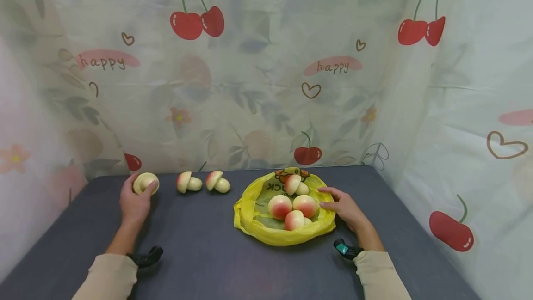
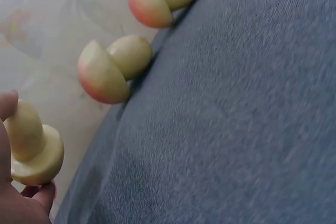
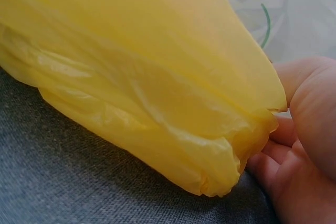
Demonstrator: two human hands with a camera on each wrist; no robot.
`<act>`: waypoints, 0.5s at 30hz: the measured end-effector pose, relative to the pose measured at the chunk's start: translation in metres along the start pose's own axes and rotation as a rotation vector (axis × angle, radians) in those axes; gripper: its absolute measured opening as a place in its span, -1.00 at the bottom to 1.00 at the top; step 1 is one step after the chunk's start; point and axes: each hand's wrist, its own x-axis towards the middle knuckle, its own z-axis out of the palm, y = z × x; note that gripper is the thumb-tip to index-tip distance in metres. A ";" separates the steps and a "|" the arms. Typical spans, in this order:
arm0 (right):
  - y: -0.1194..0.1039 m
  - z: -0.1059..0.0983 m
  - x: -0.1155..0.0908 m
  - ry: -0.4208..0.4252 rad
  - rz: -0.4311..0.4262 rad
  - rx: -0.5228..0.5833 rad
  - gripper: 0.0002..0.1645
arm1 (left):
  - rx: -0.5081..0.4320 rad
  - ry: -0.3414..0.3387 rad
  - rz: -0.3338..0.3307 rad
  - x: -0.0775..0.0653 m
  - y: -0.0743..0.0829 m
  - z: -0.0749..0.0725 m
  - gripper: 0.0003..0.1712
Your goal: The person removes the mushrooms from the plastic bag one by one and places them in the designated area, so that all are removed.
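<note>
At the far left of the head view, my left hand (image 1: 135, 204) grips a cream toy mushroom (image 1: 146, 182) between thumb and fingers. The left wrist view shows that mushroom (image 2: 39, 153) with its stem up toward the thumb. My right hand (image 1: 349, 208) pinches the right rim of an open yellow plastic bag (image 1: 276, 238). In the right wrist view the thumb and fingers lie on either side of the bag's edge (image 3: 210, 114). Several pink-and-cream mushrooms (image 1: 280, 206) lie inside the bag, some with stems hidden.
Two more toy mushrooms, one nearer the left hand (image 1: 189, 183) and one nearer the bag (image 1: 218, 182), lie on their sides near the back edge of the dark cloth-covered table (image 1: 200, 254). A patterned curtain (image 1: 250, 82) hangs behind and along both sides.
</note>
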 end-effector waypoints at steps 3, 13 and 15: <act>-0.007 0.000 -0.003 -0.009 0.005 0.011 -0.38 | 0.063 -0.002 0.002 0.003 -0.004 -0.001 -0.22; -0.001 0.000 -0.001 0.002 -0.005 -0.013 -0.34 | 0.230 -0.106 0.025 0.011 -0.014 -0.002 -0.14; 0.002 -0.001 0.001 0.004 0.005 -0.021 -0.34 | 0.255 -0.124 0.047 0.012 -0.014 -0.002 -0.14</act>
